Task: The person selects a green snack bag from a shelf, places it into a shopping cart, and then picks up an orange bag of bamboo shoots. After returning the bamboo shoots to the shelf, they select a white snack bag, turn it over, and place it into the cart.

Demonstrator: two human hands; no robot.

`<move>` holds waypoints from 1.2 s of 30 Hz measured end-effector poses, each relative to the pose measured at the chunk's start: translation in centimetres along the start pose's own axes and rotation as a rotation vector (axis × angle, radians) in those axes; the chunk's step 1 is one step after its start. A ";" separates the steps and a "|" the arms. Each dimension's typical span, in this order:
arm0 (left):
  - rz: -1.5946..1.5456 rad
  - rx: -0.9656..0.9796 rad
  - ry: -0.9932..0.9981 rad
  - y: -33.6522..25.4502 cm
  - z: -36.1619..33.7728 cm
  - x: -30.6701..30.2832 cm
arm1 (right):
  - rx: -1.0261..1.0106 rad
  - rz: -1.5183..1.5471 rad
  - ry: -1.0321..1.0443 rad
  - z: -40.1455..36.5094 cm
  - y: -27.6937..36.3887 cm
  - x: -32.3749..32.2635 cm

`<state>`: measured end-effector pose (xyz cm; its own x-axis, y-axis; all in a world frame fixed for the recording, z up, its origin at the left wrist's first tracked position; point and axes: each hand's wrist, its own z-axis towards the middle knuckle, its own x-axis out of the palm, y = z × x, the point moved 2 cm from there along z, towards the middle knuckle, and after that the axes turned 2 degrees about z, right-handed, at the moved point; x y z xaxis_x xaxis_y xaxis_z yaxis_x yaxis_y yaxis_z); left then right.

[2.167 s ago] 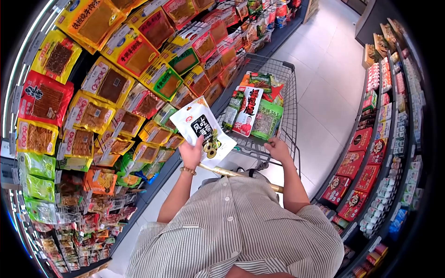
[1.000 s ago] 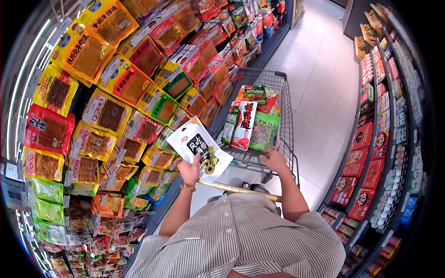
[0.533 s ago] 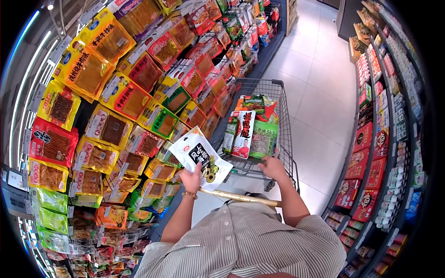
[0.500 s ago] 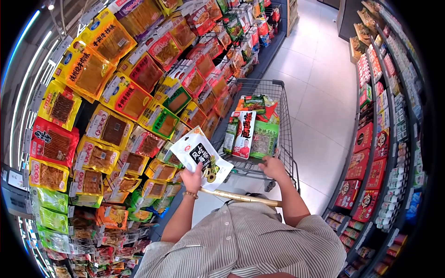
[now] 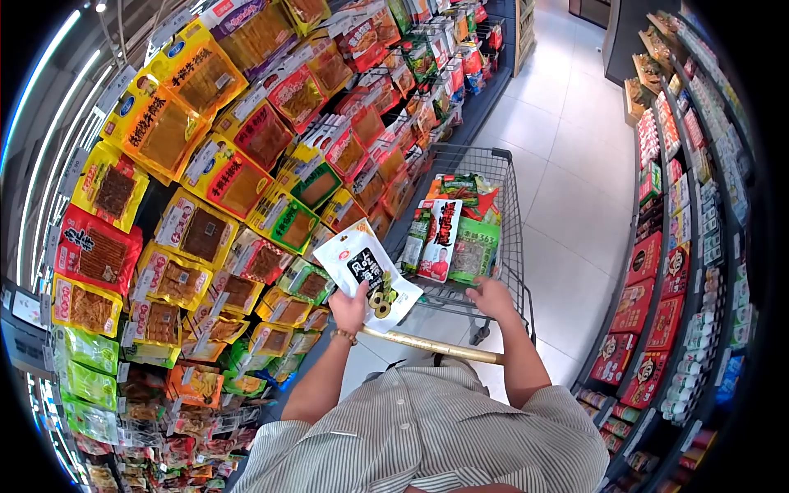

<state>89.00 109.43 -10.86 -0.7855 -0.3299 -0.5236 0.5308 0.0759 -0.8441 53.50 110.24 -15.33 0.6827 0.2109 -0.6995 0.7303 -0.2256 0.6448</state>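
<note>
The head view bends strongly at its edges, and dark corners cut off the outer ends of both shelves. The person's striped shirt [image 5: 427,435] fills the bottom edge and hides the lower arms' start and the floor beneath. The print on the white snack bag [image 5: 371,275] is too small to read; a dark label and some round yellowish shapes on its front are all that shows. The bag's lower corner is covered by the left hand [image 5: 349,308].

The left hand holds the bag up by that lower corner, thumb on the front, the other fingers behind it and out of sight, clamped together on the bag. The bag stands tilted, just beside the left rear corner of the cart [image 5: 511,205], between the cart and the hanging packets on the left shelf [image 5: 205,181]. A bead bracelet [image 5: 343,335] sits on that wrist.

The right hand [image 5: 493,297] lies on the rear rim of the cart, above the gold handle bar [image 5: 436,347]. Its fingers seem bent over the wire, but the tips are hidden, so I cannot tell whether they grip or only rest.

Several packets [image 5: 448,238] stand inside the cart against its left wall. Red boxes [image 5: 649,279] line the right shelf.
</note>
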 end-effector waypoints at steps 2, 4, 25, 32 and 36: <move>0.025 0.008 0.000 -0.4 0.5 0.4 | -0.009 0.006 -0.007 0.5 -0.2 -0.2; 0.035 0.005 0.005 -0.7 1.1 0.8 | -0.009 0.014 -0.013 0.9 -0.4 -0.2; -0.066 0.106 0.129 -2.7 7.1 6.3 | -0.018 -0.146 -0.580 -11.3 -2.0 -5.0; -0.136 0.107 0.265 -2.9 10.8 10.3 | 0.027 -0.103 -0.679 -8.6 -2.3 -7.0; -0.097 0.139 0.262 -5.9 12.0 11.3 | 0.053 -0.152 -0.633 -6.7 -2.2 -8.3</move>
<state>80.79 93.93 -10.39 -0.8805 -0.0745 -0.4681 0.4732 -0.0792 -0.8774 46.38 115.37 -8.81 0.4153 -0.3530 -0.8384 0.8045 -0.2877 0.5197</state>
